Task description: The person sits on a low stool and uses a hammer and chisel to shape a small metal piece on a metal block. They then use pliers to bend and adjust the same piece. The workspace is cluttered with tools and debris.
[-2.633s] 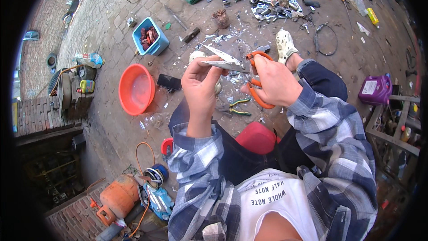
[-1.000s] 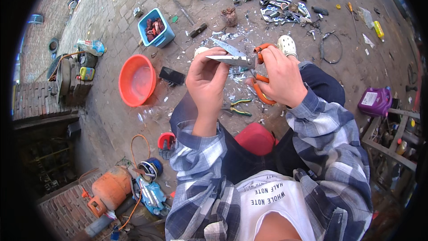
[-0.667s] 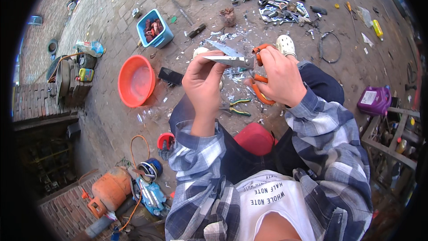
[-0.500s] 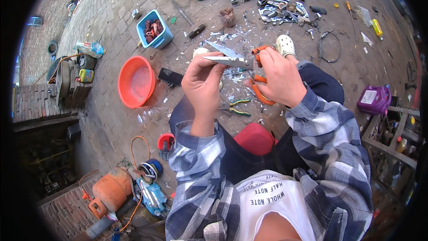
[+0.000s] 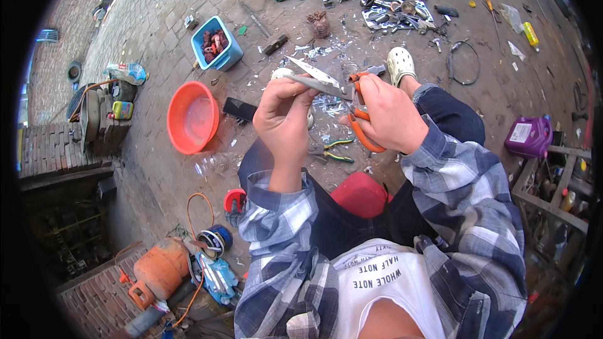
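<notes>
In front of my lap I hold a pair of scissors (image 5: 321,81) with orange handles, its two steel blades spread apart and pointing left. My right hand (image 5: 396,116) is closed round the handles. The thumb and fingers of my left hand (image 5: 282,110) pinch the nearer blade; the farther blade stands free. My left fingertips partly cover the pinched blade. Below the scissors, pliers with green-and-yellow handles (image 5: 338,152) lie on the ground among scattered shiny scraps (image 5: 331,103).
A red basin (image 5: 193,117), a blue bin (image 5: 230,56) of reddish pieces and a hammer (image 5: 275,44) are to the left and ahead. Several tools (image 5: 399,12) lie ahead right. A purple jug (image 5: 529,137) stands right, an orange gas cylinder (image 5: 160,270) lower left.
The scissors have turned slightly in my hands, so the blades catch the light differently and their tips sit a little farther left. Both hands keep their grip.
</notes>
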Tool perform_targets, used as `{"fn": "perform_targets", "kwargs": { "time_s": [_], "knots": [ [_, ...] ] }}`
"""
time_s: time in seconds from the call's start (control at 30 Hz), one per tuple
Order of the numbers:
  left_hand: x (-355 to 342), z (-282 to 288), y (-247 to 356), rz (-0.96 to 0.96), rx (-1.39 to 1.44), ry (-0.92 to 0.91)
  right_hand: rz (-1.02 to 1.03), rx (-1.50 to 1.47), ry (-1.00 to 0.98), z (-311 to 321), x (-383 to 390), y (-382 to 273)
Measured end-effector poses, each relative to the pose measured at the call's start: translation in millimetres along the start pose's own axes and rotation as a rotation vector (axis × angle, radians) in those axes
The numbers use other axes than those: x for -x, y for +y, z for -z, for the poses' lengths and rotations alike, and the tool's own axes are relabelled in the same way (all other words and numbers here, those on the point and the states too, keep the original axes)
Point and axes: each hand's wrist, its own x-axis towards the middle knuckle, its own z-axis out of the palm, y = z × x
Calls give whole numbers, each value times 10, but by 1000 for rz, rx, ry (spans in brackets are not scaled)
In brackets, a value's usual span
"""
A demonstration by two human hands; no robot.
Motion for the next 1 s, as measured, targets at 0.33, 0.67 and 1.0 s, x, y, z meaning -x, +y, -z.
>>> {"fn": "perform_targets", "kwargs": {
  "time_s": [0.33,0.67,1.0],
  "knots": [
    [-46,-81,58,208,321,49,-200,-431,-170,0,-24,92],
    [-30,-35,-21,248,315,52,-194,-335,-138,40,-35,51],
    [-52,-72,-5,244,359,114,26,75,80,73,-72,-17]
  ]
}}
